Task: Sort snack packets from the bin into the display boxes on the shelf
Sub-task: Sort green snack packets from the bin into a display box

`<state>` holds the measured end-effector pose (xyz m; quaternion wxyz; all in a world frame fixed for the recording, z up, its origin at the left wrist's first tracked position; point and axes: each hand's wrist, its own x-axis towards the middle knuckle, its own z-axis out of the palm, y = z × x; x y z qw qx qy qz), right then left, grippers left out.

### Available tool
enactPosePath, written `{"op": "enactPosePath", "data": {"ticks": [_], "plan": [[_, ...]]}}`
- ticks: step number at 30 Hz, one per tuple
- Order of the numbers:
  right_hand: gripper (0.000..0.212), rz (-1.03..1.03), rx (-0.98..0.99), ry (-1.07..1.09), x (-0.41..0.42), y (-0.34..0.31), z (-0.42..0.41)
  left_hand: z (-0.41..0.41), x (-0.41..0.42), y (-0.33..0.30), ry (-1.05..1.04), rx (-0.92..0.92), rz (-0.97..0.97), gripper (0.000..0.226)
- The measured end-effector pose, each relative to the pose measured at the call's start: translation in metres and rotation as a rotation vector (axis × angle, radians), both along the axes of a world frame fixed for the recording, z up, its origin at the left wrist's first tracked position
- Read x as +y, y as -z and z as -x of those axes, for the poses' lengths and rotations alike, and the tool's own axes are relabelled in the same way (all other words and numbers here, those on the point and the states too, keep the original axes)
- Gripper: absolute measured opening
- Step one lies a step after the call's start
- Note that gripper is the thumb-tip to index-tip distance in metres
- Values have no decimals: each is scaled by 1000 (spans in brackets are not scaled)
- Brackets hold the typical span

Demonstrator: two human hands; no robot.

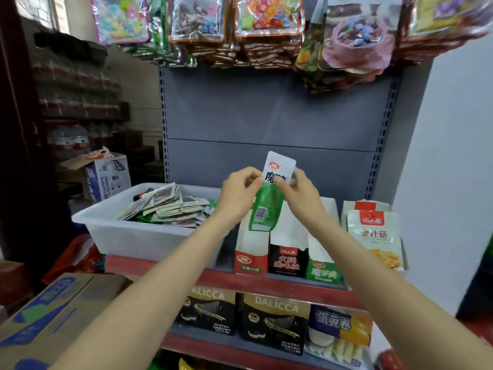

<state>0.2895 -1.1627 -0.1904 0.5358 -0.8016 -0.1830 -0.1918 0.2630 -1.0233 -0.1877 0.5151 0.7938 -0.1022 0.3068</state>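
A grey metal shelf unit with a red-edged shelf (280, 283) carries everything here. At the nine o'clock end of that shelf sits a translucent white plastic bin (133, 233), heaped with flat snack packets (170, 206). Just beside it, toward three o'clock, stand three open-topped display boxes side by side, touching: a red-fronted box (250, 259), a black-fronted box (287, 260) and a green-fronted box (324, 269). Further toward three o'clock, pale enoki-mushroom pouches (376, 236) stand upright, one behind another. On the lower shelf at six o'clock stand two black-and-gold DALICCA wafer boxes (274, 321), with an egg-roll pack (338, 329) just beside them.
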Motion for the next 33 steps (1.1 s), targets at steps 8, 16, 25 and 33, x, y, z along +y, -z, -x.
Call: {"op": "enactPosePath", "data": {"ticks": [8,16,25,33], "plan": [[30,-527,249,-108,-69,-6,-11,-12,-67,16,426,138,-191,49],[17,-381,10,4,-120,-20,-37,-60,-74,19,157,85,-312,40],[3,-101,-35,21,-122,-25,-92,-121,-87,10,114,213,-398,49],[7,391,-2,-11,-130,-37,-119,-142,-95,17,57,220,-783,42]]}}
